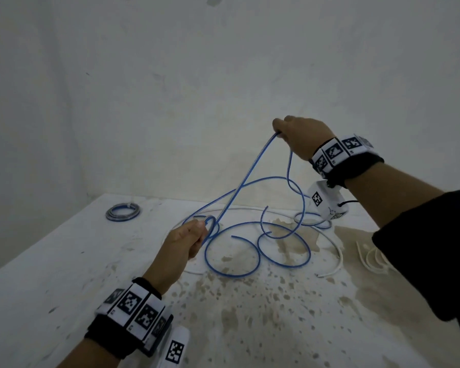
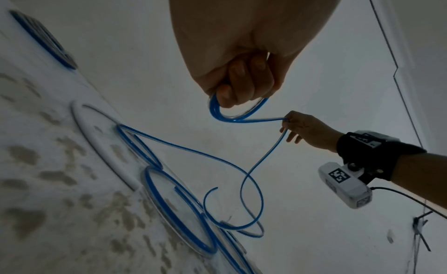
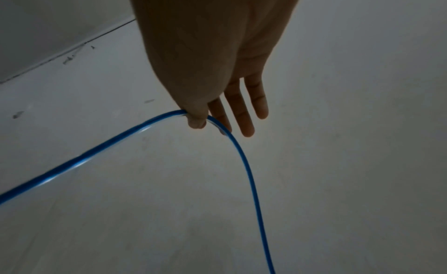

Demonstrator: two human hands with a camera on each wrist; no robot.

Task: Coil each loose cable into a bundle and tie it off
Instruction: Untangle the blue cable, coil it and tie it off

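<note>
A long blue cable (image 1: 246,179) lies in loose loops on the stained white table (image 1: 51,261) and rises into both hands. My left hand (image 1: 194,235), low over the table, grips a small coil of it; in the left wrist view the curled fingers (image 2: 241,83) hold that coil (image 2: 229,115). My right hand (image 1: 284,128), raised well above the table, pinches the cable (image 3: 121,135) between thumb (image 3: 197,119) and forefinger, the other fingers straight. A taut stretch runs between the hands. A white cable (image 1: 335,264) lies loose under the blue loops.
A coiled, tied blue and grey bundle (image 1: 123,212) lies at the table's far left. Several white ties (image 1: 369,258) lie at the right, beside my dark sleeve (image 1: 422,248). A pale wall (image 1: 197,75) stands right behind the table.
</note>
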